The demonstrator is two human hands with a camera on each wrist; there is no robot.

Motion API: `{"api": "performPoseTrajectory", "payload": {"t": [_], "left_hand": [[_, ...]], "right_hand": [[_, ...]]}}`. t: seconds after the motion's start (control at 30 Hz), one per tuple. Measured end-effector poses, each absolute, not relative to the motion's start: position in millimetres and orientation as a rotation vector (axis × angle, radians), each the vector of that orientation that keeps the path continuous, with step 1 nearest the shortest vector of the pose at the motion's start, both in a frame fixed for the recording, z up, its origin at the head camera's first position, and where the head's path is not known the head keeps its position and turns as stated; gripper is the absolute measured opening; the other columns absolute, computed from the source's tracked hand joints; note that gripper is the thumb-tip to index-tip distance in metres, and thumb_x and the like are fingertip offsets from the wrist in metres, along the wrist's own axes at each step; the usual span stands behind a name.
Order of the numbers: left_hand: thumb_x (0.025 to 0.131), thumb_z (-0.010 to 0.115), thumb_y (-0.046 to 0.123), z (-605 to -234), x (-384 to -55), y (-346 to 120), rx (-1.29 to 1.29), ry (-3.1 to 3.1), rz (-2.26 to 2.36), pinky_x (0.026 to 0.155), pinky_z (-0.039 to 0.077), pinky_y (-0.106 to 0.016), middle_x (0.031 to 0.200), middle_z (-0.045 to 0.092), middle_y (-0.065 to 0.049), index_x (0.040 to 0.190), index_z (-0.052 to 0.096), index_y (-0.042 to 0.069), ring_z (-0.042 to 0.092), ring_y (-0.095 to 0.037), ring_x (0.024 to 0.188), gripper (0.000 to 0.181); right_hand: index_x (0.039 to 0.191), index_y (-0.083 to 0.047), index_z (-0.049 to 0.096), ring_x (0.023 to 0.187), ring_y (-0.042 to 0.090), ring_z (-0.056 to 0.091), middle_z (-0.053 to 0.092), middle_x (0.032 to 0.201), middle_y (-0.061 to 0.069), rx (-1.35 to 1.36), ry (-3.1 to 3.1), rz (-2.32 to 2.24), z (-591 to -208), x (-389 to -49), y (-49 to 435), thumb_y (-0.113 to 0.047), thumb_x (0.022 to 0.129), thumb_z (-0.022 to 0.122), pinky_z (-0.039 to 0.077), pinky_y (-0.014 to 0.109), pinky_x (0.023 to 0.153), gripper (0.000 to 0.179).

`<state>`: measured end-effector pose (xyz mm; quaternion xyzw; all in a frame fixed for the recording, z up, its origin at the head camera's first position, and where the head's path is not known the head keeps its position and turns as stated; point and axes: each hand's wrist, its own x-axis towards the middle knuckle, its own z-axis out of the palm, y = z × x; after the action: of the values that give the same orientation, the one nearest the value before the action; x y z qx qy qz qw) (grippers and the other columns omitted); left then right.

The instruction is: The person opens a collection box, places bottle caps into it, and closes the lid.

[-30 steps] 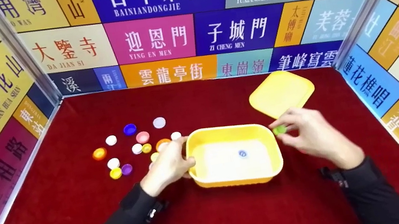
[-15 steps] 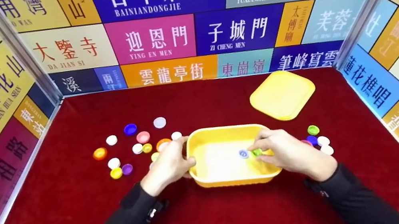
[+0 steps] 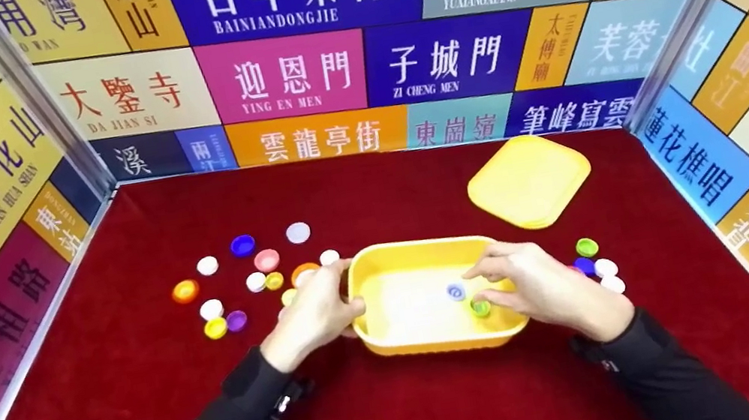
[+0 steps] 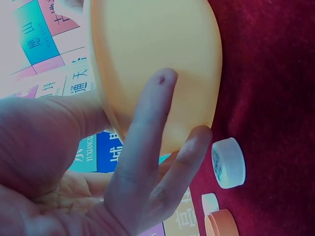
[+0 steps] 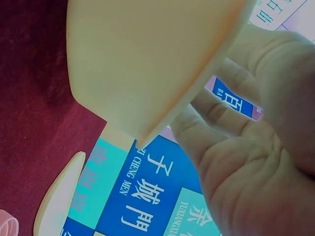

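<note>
A yellow plastic box [image 3: 443,347] stands on the red cloth with its open side up. My left hand [image 3: 316,312] holds its left end, thumb over the rim and fingers against the outer wall; the left wrist view shows these fingers [image 4: 142,128] on the wall. My right hand [image 3: 543,284] is over the right end of the box, thumb and fingers apart with nothing between them. Below the thumb, a green bottle cap [image 3: 480,307] lies inside the box. Close to it is a pale blue cap [image 3: 456,292]. In the right wrist view the box wall hides the fingertips.
Several coloured bottle caps lie left of the box, among them a blue cap [image 3: 243,246] and an orange cap [image 3: 186,292]. Right of it lie a green cap [image 3: 586,247], white caps and a blue one. A yellow lid [image 3: 530,182] lies at the back right.
My right hand has carried a green cap from the right of the box into it and let it go there. The left hand has stayed on the box's left end.
</note>
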<state>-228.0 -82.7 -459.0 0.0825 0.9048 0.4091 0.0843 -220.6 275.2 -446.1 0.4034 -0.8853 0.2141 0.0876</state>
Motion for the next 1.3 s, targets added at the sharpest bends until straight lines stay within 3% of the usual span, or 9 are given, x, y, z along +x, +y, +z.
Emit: {"api": "performPoseTrajectory", "payload": {"t": [0.27,0.47,0.7,0.83,1.03,1.17,1.3], "left_hand": [[0.101,0.083,0.009,-459.2,-226.3,-82.4,0.212,2.704,1.197,0.058,0.068,-0.032,0.137,0.078,-0.020,0.168,0.060,0.012,0.083,-0.016,0.064,0.071],[0.100,0.084,0.014,-457.1,-224.4,-83.1,0.195,2.767,1.120,0.057,0.067,-0.033,0.138,0.077,-0.020,0.167,0.063,0.018,0.079,-0.013,0.060,0.070],[0.099,0.082,0.007,-457.3,-224.2,-82.8,0.249,2.730,1.203,0.058,0.068,-0.032,0.136,0.077,-0.021,0.165,0.063,0.009,0.081,-0.015,0.063,0.069],[0.099,0.082,0.006,-455.7,-226.4,-81.6,0.244,2.730,1.201,0.057,0.068,-0.031,0.136,0.077,-0.022,0.165,0.063,0.009,0.080,-0.015,0.062,0.069],[0.100,0.082,0.009,-453.2,-230.1,-81.2,0.246,2.743,1.171,0.058,0.068,-0.030,0.136,0.077,-0.021,0.167,0.062,0.010,0.080,-0.014,0.062,0.070],[0.100,0.082,0.008,-455.7,-228.6,-81.8,0.227,2.720,1.191,0.059,0.068,-0.031,0.138,0.076,-0.021,0.168,0.061,0.009,0.081,-0.015,0.064,0.071],[0.101,0.083,0.008,-457.4,-226.9,-79.3,0.231,2.707,1.202,0.059,0.069,-0.031,0.141,0.076,-0.021,0.168,0.061,0.009,0.082,-0.015,0.065,0.071]], "right_hand": [[0.120,-0.004,0.087,0.088,0.026,0.082,0.079,0.106,0.013,1.089,-2.554,0.706,-438.2,-219.7,282.8,-0.007,0.096,0.095,0.074,0.041,0.078,0.026],[0.124,-0.009,0.088,0.091,0.024,0.081,0.083,0.113,0.010,0.951,-2.573,0.750,-423.7,-221.7,297.8,-0.009,0.097,0.095,0.074,0.038,0.078,0.028],[0.129,-0.014,0.088,0.102,0.022,0.081,0.082,0.117,0.004,0.758,-2.636,0.785,-410.9,-226.2,325.7,-0.009,0.096,0.097,0.074,0.039,0.086,0.035],[0.133,-0.015,0.087,0.106,0.024,0.080,0.081,0.121,0.005,0.675,-2.668,0.789,-407.2,-231.3,340.4,-0.013,0.097,0.096,0.072,0.029,0.088,0.037],[0.138,-0.016,0.085,0.113,0.029,0.080,0.081,0.132,0.011,0.543,-2.738,0.782,-407.9,-239.4,361.0,-0.017,0.099,0.095,0.060,0.009,0.088,0.040],[0.141,-0.013,0.083,0.112,0.033,0.078,0.079,0.134,0.016,0.490,-2.794,0.735,-414.2,-247.0,374.8,-0.021,0.101,0.094,0.060,0.017,0.086,0.042],[0.143,-0.009,0.082,0.113,0.037,0.075,0.078,0.129,0.020,0.448,-2.856,0.670,-425.0,-252.0,393.0,-0.024,0.102,0.092,0.065,0.043,0.093,0.045]]}}
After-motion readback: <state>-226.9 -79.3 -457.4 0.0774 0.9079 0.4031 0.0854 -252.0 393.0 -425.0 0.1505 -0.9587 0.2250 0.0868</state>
